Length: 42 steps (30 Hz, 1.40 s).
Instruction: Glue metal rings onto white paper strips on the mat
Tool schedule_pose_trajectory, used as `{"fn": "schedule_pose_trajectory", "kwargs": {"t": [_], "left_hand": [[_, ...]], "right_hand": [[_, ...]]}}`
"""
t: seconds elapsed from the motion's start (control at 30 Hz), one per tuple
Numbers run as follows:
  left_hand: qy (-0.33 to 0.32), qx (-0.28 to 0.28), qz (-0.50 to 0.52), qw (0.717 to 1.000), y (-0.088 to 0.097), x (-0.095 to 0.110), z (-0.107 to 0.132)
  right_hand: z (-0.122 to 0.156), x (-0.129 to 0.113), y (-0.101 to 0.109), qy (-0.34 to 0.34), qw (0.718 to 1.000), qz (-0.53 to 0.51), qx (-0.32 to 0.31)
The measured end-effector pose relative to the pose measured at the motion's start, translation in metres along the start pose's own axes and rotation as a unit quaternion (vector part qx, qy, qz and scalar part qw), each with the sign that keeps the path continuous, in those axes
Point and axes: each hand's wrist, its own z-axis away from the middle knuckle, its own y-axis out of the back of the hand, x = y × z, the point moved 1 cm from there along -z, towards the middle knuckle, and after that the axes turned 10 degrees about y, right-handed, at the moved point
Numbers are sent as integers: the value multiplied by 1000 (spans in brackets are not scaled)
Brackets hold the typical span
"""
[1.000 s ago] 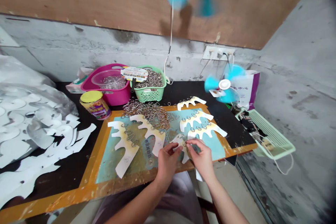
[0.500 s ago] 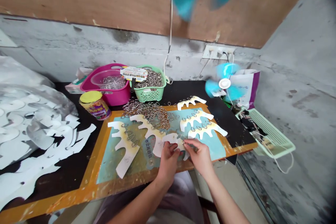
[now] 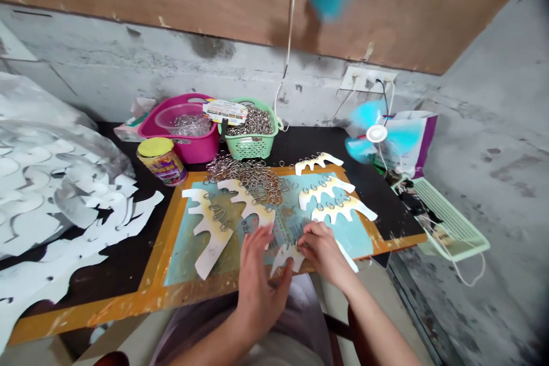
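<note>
My right hand (image 3: 323,251) pinches a scalloped white card piece (image 3: 285,257) near the board's front edge, and whether a ring is in its fingers is hidden. My left hand (image 3: 261,280) lies open beside that card, holding nothing, its fingertips near another card (image 3: 251,206). Further white cards with small metal rings hooked along them lie on the painted teal and orange board (image 3: 128,303), including one (image 3: 210,229) at the left and one (image 3: 343,209) at the right. A heap of loose metal rings (image 3: 246,180) spreads across the board's far edge.
A green basket of rings (image 3: 251,148) stands beside a pink basket (image 3: 201,151) holding a clear bowl. A yellow-lidded jar (image 3: 162,160) stands nearby. White cut sheets (image 3: 55,223) pile up at left. A blue fan (image 3: 377,134) runs at right, beside a pale green tray (image 3: 446,217).
My left hand has let go of the card and dropped toward the near edge, its fingers now spread. The card has moved nearer me under my right hand. The whole view has shifted slightly.
</note>
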Motion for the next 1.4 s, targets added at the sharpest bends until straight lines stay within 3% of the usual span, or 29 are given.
{"fn": "schedule_pose_trajectory", "kwargs": {"t": [0.07,0.1,0.17,0.27,0.5,0.67,0.83,0.97,1.17,1.3,1.4], "left_hand": [[-97,-109,-91,985,-8,-2,-14],[-113,-161,-114,974,-15,-5,-21],[-98,-224,-132,961,-29,-14,-31],[-54,-253,-121,958,-40,-25,-40],[-81,-261,-128,954,-32,-33,-41],[-151,-191,-133,961,-35,-34,-35],[-190,-137,-171,957,-35,-31,-29],[-198,-154,-162,954,-34,-31,-31],[-113,-211,-161,957,-31,-30,-39],[-134,-206,-165,955,-30,-27,-37],[-158,-186,-186,952,-29,-24,-33]], "right_hand": [[2,-1,0,2,999,43,-14],[3,-1,0,3,998,59,-20],[7,-1,-2,7,996,85,-22],[16,-3,-10,23,992,121,6],[39,-11,-21,52,988,123,84],[35,-3,-6,49,997,47,43],[23,6,2,108,991,79,-9],[15,9,2,133,984,115,-39],[33,5,1,108,981,153,-42],[41,3,6,74,991,109,-7],[31,4,8,94,991,99,-14]]}}
